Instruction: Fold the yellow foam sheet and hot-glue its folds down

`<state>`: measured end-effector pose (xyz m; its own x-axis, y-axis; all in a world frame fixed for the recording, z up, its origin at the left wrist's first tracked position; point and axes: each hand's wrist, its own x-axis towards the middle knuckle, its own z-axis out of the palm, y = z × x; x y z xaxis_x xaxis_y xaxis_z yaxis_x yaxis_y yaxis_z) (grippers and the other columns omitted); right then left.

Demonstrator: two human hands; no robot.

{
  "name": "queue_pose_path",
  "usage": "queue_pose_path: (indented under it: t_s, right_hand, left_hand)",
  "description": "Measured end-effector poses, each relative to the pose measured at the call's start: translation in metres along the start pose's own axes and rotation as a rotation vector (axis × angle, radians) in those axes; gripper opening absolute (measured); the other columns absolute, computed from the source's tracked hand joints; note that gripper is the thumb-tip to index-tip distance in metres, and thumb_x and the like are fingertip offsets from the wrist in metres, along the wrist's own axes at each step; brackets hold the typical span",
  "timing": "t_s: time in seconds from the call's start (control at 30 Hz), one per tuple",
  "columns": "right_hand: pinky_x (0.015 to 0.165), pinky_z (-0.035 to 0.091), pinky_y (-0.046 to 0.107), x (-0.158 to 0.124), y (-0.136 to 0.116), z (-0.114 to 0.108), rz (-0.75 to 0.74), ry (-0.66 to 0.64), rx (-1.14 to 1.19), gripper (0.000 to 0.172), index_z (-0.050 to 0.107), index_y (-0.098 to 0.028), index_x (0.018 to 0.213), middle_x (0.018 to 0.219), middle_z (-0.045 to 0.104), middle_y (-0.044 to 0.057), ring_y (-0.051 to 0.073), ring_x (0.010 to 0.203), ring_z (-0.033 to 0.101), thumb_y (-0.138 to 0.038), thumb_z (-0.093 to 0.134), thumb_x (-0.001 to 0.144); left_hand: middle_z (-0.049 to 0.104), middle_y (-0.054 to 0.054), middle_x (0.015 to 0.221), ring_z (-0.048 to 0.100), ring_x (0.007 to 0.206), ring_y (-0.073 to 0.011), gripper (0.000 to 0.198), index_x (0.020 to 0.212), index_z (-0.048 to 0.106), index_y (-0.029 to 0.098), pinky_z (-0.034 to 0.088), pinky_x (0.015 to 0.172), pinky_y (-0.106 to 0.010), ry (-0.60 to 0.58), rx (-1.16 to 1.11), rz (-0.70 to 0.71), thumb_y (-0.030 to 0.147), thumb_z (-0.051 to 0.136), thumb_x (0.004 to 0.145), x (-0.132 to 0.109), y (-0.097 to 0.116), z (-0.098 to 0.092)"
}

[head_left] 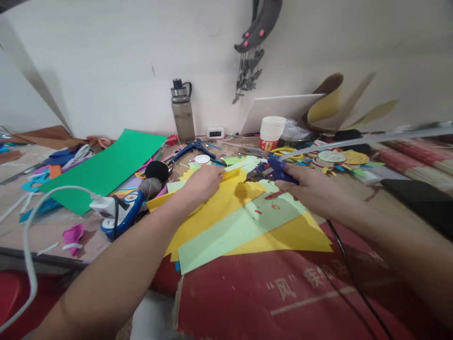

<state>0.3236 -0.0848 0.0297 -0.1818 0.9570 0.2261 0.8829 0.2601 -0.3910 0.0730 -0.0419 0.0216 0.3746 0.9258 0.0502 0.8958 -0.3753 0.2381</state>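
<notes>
My right hand point(305, 182) is wrapped round a blue glue gun point(271, 169), its nozzle pointing left and a small red light lit on its side. A long translucent glue stick point(339, 144) sticks out of its back, and a black cord hangs below. Pinched in my left hand point(207, 182) is a folded piece of yellow paper point(235, 177), just left of the nozzle. Beneath both hands lie yellow sheets point(283, 238) and a pale green sheet point(226, 241), with small red scraps on top.
A green sheet point(109, 167) and a blue power strip point(123, 215) lie left. Behind stand a water bottle point(184, 115), a small white clock point(215, 132) and stacked paper cups point(272, 132). A red board point(247, 293) covers the near edge; a black flat object point(421, 200) sits right.
</notes>
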Motion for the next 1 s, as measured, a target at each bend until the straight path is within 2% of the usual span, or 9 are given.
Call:
queue_pose_path:
  t_s: [0.07, 0.17, 0.37, 0.5, 0.6, 0.73, 0.87, 1.0]
  right_hand:
    - [0.070, 0.050, 0.040, 0.000, -0.001, 0.000, 0.062, -0.030, -0.032, 0.023, 0.069, -0.023, 0.092, 0.096, 0.073, 0.012, 0.034, 0.088, 0.068, -0.038, 0.052, 0.088]
    - [0.072, 0.049, 0.041, 0.000, -0.002, 0.001, 0.101, -0.033, -0.062, 0.025, 0.069, -0.022, 0.095, 0.101, 0.072, 0.014, 0.036, 0.093, 0.066, -0.039, 0.051, 0.089]
    - [0.067, 0.047, 0.033, 0.003, -0.009, 0.011, 0.069, -0.067, -0.013, 0.026, 0.067, -0.021, 0.099, 0.094, 0.073, 0.010, 0.028, 0.086, 0.067, -0.036, 0.048, 0.089]
    - [0.066, 0.046, 0.031, 0.006, -0.011, 0.014, 0.079, -0.012, -0.012, 0.022, 0.065, -0.020, 0.093, 0.092, 0.072, 0.010, 0.025, 0.083, 0.065, -0.034, 0.049, 0.089]
    - [0.067, 0.047, 0.032, 0.010, -0.010, 0.018, 0.089, 0.011, 0.030, 0.021, 0.065, -0.021, 0.095, 0.092, 0.072, 0.010, 0.025, 0.081, 0.065, -0.035, 0.050, 0.089]
    - [0.069, 0.049, 0.034, 0.013, -0.011, 0.027, 0.048, 0.015, 0.108, 0.024, 0.065, -0.020, 0.101, 0.091, 0.071, 0.010, 0.026, 0.082, 0.065, -0.034, 0.050, 0.090]
    - [0.066, 0.049, 0.033, 0.012, -0.014, 0.032, 0.029, -0.044, 0.144, 0.024, 0.064, -0.020, 0.101, 0.089, 0.071, 0.008, 0.024, 0.077, 0.066, -0.035, 0.050, 0.090]
    - [0.072, 0.047, 0.034, 0.012, -0.015, 0.031, 0.029, 0.003, 0.026, 0.025, 0.064, -0.018, 0.103, 0.102, 0.072, 0.013, 0.028, 0.089, 0.066, -0.033, 0.048, 0.091]
  left_hand:
    - [0.073, -0.010, 0.104, 0.065, 0.102, -0.0223, 0.031, 0.101, 0.073, 0.020, 0.048, 0.089, -0.031, -0.003, 0.012, 0.004, 0.020, 0.043, 0.092, 0.000, 0.000, 0.000]
    - [0.072, -0.010, 0.104, 0.065, 0.101, -0.0221, 0.032, 0.100, 0.072, 0.020, 0.048, 0.088, -0.031, -0.003, 0.033, 0.013, 0.019, 0.041, 0.092, 0.001, 0.000, 0.000]
    - [0.072, -0.010, 0.105, 0.064, 0.100, -0.0223, 0.031, 0.103, 0.072, 0.019, 0.048, 0.087, -0.032, 0.000, 0.020, 0.010, 0.020, 0.043, 0.092, 0.001, 0.000, -0.001]
    - [0.072, -0.008, 0.108, 0.064, 0.101, -0.0216, 0.031, 0.105, 0.073, 0.021, 0.048, 0.088, -0.030, 0.020, -0.022, -0.004, 0.021, 0.045, 0.091, -0.002, 0.002, -0.004]
    - [0.072, -0.008, 0.112, 0.064, 0.099, -0.0213, 0.031, 0.107, 0.072, 0.020, 0.047, 0.087, -0.029, 0.029, -0.031, -0.008, 0.021, 0.046, 0.091, -0.004, 0.005, -0.007]
    - [0.074, -0.010, 0.102, 0.065, 0.091, -0.0212, 0.028, 0.096, 0.075, 0.018, 0.048, 0.082, -0.030, 0.019, -0.026, -0.010, 0.022, 0.048, 0.090, -0.004, 0.007, -0.009]
    - [0.074, -0.010, 0.097, 0.064, 0.088, -0.0210, 0.028, 0.090, 0.075, 0.017, 0.047, 0.082, -0.030, 0.042, -0.032, 0.020, 0.020, 0.047, 0.089, -0.002, 0.005, -0.008]
    - [0.074, -0.010, 0.098, 0.064, 0.087, -0.0209, 0.029, 0.092, 0.075, 0.017, 0.047, 0.079, -0.030, 0.055, -0.049, 0.012, 0.019, 0.046, 0.089, -0.002, 0.003, -0.007]
